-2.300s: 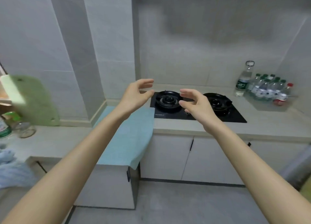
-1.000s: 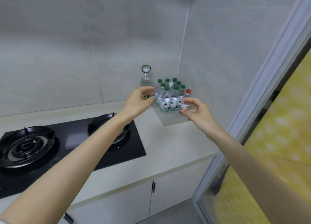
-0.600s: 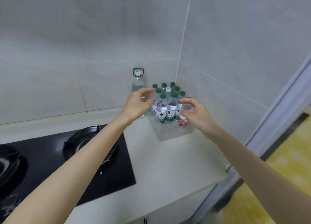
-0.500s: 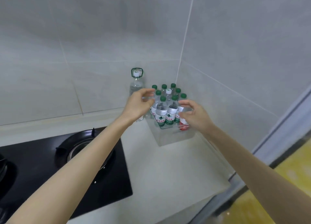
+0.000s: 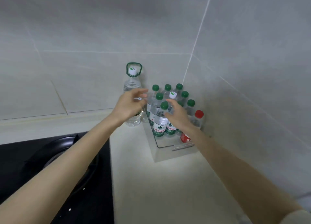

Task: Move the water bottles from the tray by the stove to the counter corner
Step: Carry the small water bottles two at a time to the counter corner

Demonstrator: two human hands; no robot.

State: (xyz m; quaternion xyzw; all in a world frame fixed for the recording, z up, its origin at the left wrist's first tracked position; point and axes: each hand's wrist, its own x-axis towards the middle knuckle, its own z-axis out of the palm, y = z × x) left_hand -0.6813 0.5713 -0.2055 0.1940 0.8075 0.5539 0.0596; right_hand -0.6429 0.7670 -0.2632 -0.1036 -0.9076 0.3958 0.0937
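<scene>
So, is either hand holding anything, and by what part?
Nothing held: left hand open by the tall bottle, right hand open among the small bottles.

- The counter (image 5: 168, 181) is a pale cream slab running into the corner where two tiled walls meet. A low raised lip (image 5: 50, 121) runs along the back wall.
- A black glass cooktop (image 5: 25, 156) is set into it over on the left. One round burner (image 5: 55, 149) is only partly in view.
- A clear tray (image 5: 168, 152) sits right in the corner, close up to both walls, and it's packed with small bottles.
- A big clear bottle (image 5: 132, 86) with a green carry handle stands upright straight on the counter. It's just left of the tray, by the back wall.
</scene>
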